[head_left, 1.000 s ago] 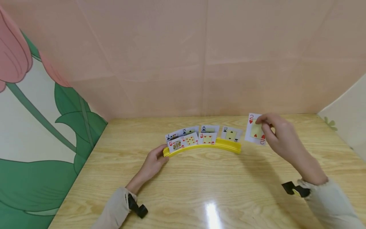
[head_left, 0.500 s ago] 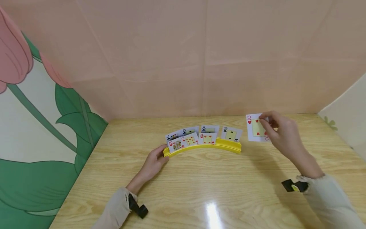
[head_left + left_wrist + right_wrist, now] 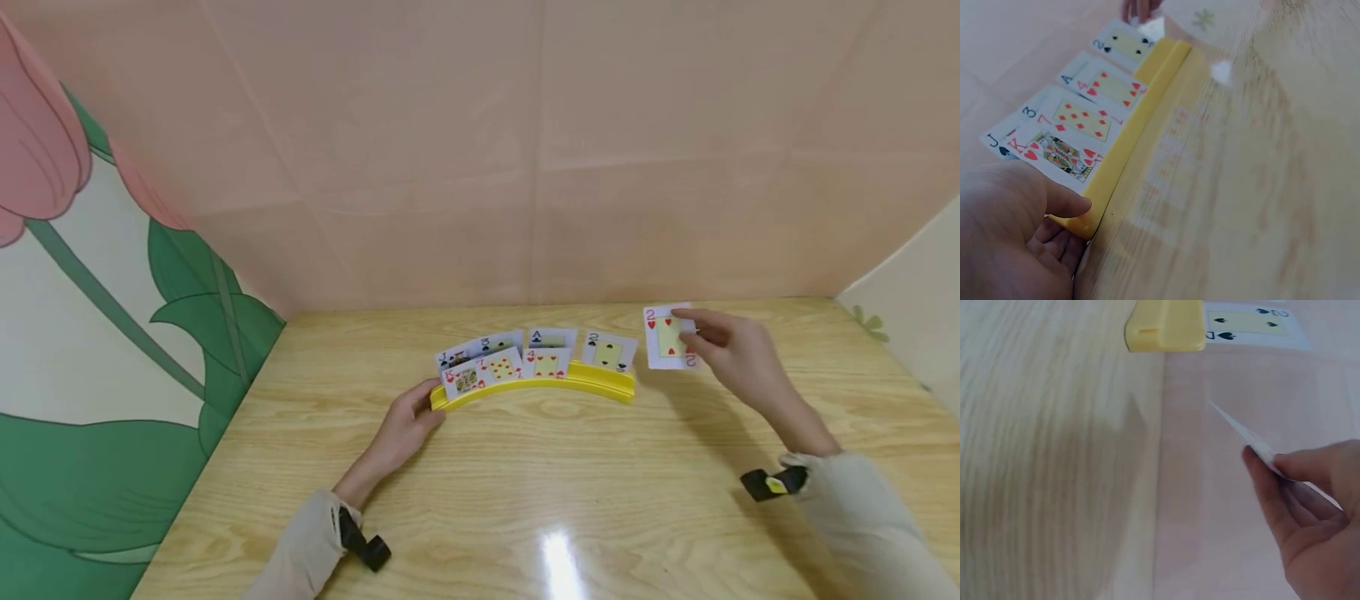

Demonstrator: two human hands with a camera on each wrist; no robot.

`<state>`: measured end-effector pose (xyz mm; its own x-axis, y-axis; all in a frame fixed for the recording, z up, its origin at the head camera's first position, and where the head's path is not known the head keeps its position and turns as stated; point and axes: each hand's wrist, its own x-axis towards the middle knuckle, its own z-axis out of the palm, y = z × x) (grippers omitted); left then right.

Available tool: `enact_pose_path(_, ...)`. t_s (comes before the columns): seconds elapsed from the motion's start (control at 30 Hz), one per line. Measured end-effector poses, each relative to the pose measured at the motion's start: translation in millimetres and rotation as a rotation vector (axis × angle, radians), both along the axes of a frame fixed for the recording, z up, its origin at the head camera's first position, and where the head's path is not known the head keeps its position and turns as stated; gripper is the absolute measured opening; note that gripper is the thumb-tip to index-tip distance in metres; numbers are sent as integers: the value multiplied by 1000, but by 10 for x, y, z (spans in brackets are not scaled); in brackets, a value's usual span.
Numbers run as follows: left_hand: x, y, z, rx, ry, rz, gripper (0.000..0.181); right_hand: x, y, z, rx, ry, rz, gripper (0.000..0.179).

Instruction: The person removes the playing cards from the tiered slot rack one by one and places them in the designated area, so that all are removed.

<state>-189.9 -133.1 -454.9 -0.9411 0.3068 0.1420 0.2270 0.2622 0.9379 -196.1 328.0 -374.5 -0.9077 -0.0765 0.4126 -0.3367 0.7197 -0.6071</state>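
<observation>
My left hand [image 3: 397, 429] holds the left end of a curved yellow playing card holder [image 3: 600, 385], its thumb over the front in the left wrist view. In the holder's front row stand the king of hearts [image 3: 467, 382], seven of diamonds [image 3: 501, 367] and four of hearts [image 3: 547, 364]. Behind them rise several black cards, among them the ace [image 3: 552, 336] and, at the right, the two of spades [image 3: 607, 353]. Off the holder's right end, my right hand [image 3: 738, 358] pinches the two of hearts [image 3: 660, 350] by its right edge, face toward me. The right wrist view shows that card edge-on.
The holder stands on a light wood-grain table [image 3: 480, 483]. A pinkish cloth wall [image 3: 420, 167] rises along the table's back edge, and a panel with painted leaves and tulips [image 3: 112, 350] borders the left side. Black wrist cameras [image 3: 363, 542] sit on both sleeves.
The two of hearts has turned in my right hand, and the fingers have shifted to its right edge, the index finger straighter. My left hand and the holder stay in place.
</observation>
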Motion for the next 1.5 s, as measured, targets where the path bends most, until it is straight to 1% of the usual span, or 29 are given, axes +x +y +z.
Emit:
enact_pose_path(0.07,1,4,4,1,4,-2,48,-25,10,-45,-43,46,-25,23)
enact_pose_path(0.17,5,7,9,-3,6,-4,48,-50,24,-103,-84,68,-62,16)
enact_pose_path(0.27,3,10,12,-16,8,-1,49,-69,50,-148,-60,56,-68,17)
enact_pose_path(0.37,-1,12,14,-23,1,5,48,-77,79,-165,-8,-7,-47,22)
enact_pose_path(0.5,-5,4,-10,-9,13,12,48,-123,97,-193,56,-107,24,34)
enact_pose_path(0.6,-14,3,-25,3,22,14,48,-179,106,-238,85,-136,66,37)
enact_pose_path(0.77,-19,21,-14,10,18,18,48,-264,140,-293,127,-176,92,36)
enact_pose_path(0.83,-5,33,13,6,19,21,48,-299,149,-302,145,-192,94,35)
enact_pose_path(0.97,64,59,143,6,10,18,47,-366,140,-302,175,-212,80,32)
enact_pose_path(1.0,76,63,160,7,14,16,47,-381,136,-303,183,-226,75,32)
enact_pose_path(1.1,63,46,120,13,28,4,47,-418,129,-325,227,-290,82,31)
enact_pose_path(1.2,8,23,15,10,27,-1,47,-428,127,-354,271,-357,104,35)
enact_pose_path(1.27,-8,11,-6,7,18,1,48,-425,117,-364,294,-367,121,38)
enact_pose_path(1.33,-9,9,-2,-1,9,8,48,-423,98,-367,298,-350,135,39)
enact_pose_path(1.43,-1,7,5,2,16,14,48,-415,67,-371,311,-311,149,39)
enact_pose_path(1.5,-5,9,8,17,16,12,48,-414,48,-371,329,-291,155,35)
